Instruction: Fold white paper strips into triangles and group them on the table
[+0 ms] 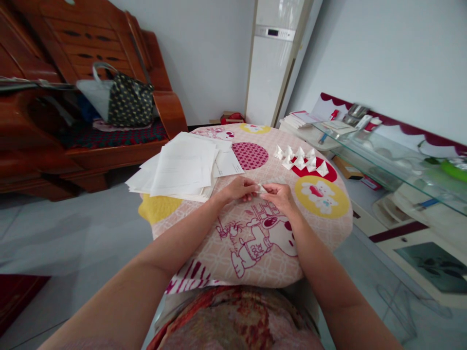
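Note:
My left hand (239, 190) and my right hand (279, 196) meet over the middle of a round table (204, 257) with a pink cartoon-print cloth. Both pinch a small folded piece of white paper (261, 188) between their fingertips. Several finished folded white paper shapes (301, 159) lie together at the table's far right. A spread stack of white paper sheets (182, 167) covers the far left of the table, just beyond my left hand.
A carved wooden bench (91, 112) with a dotted handbag (126, 99) stands at the left. A tall white standing air conditioner (272, 58) is behind the table. A glass-topped cabinet (394, 160) with papers and small items runs along the right.

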`<state>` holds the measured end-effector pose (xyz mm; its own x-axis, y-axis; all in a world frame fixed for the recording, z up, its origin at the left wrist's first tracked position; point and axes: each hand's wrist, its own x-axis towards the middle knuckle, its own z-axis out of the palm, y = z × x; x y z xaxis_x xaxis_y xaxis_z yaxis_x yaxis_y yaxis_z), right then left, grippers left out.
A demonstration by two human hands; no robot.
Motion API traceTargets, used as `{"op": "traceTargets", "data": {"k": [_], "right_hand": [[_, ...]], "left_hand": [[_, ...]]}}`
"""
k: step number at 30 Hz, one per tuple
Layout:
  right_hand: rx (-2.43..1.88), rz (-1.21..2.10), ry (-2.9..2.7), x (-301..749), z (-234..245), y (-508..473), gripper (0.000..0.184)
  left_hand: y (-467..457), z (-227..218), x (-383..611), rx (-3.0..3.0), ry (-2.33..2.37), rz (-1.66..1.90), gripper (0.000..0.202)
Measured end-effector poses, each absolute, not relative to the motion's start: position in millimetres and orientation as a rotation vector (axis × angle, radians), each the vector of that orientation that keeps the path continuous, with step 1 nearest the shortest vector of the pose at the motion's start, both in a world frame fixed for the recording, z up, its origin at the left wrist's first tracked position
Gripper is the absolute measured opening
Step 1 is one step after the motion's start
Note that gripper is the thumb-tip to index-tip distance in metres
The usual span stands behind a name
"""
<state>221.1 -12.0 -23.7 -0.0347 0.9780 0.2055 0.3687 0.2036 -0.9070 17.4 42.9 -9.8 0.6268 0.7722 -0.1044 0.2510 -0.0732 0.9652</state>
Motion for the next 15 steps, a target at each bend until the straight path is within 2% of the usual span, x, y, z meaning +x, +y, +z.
{"op": "traceTargets", "data": {"k": [2,5,7,11,15], "right_hand": [[-1.359,0.797,-1.557,224.2,-24.4,-10.9,0.039],[-1.371,0.681,-1.567,225.9,-23.8,-9.9,0.029],[-1.347,0.597,-1.619,225.0,-21.9,-10.6,0.020],[-1.274,0.469,-1.763,220.1,-17.3,-14.1,0.019],[-1.248,0.392,-1.869,214.4,-18.0,-14.7,0.016]], "left_hand": [[46.0,-10.8,15.1,1.816,0.952,0.519,0.028],[50.3,-10.5,13.2,2.015,1.076,0.608,0.012],[52.2,-9.0,11.9,2.054,1.109,0.662,0.017],[52.8,-4.0,7.8,2.064,0.999,0.742,0.021],[50.1,-0.6,6.5,2.136,0.830,0.682,0.013]]}}
